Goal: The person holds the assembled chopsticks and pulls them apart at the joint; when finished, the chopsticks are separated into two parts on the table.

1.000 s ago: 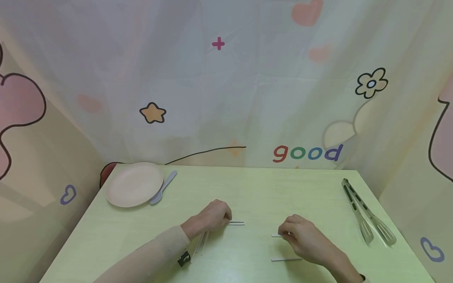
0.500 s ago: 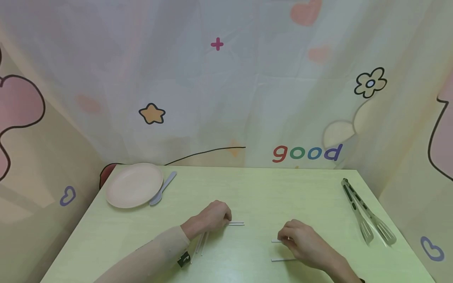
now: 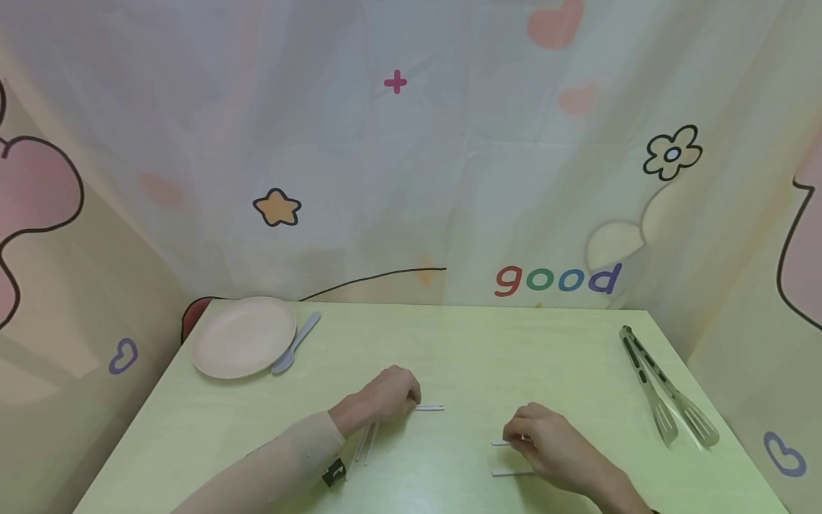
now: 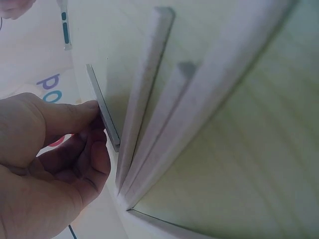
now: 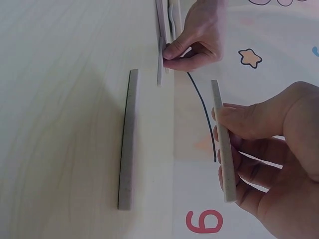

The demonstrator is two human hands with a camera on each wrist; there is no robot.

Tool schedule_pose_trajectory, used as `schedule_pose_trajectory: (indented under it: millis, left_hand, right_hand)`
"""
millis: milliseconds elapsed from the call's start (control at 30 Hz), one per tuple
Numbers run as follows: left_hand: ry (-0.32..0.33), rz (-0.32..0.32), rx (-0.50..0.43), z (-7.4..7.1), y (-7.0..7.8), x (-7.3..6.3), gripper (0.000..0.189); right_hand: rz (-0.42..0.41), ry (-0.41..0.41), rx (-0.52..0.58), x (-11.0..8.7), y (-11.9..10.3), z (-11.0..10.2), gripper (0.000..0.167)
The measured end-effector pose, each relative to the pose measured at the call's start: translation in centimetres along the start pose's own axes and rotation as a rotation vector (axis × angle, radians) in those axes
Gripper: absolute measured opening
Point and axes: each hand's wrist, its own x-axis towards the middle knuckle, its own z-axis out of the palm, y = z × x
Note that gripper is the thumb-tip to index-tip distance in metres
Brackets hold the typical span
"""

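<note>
My left hand [image 3: 388, 392] is at mid-table, thumb and fingertips pinching a thin white stick [image 4: 104, 109] low over the tabletop. In the head view two stick ends [image 3: 430, 409] lie side by side, poking out to the right of those fingers. Several more white sticks [image 4: 144, 89] fan out below the hand, partly hidden by it in the head view. To the right, my right hand [image 3: 549, 439] pinches another white stick [image 5: 224, 149] between thumb and fingers, above the table. Roughly parallel to it, a further stick [image 5: 128, 144] lies on the tabletop, one end hidden by the hand in the head view.
A pale pink plate [image 3: 244, 339] sits at the back left, a lilac spoon [image 3: 297, 343] at its right rim. Kitchen tongs [image 3: 668, 389] with slotted ends lie along the right side. A patterned curtain [image 3: 411, 178] closes off the back of the pale green table [image 3: 546, 350].
My right hand has come down and nearer with its stick, closer to the stick lying on the table. The left hand stays put; the two stick ends beside it are slightly closer together.
</note>
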Motion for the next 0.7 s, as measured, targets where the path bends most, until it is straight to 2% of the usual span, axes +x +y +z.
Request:
schedule_pose_trajectory:
  millis: [367, 700]
  left_hand:
    - [0.004, 0.002, 0.008, -0.08, 0.06, -0.16, 0.016]
    - [0.016, -0.015, -0.032, -0.79, -0.24, -0.89, 0.013]
  right_hand:
    - [0.014, -0.023, 0.019, -0.07, -0.05, 0.30, 0.022]
    - [0.033, -0.067, 0.047, -0.36, 0.00, 0.67, 0.019]
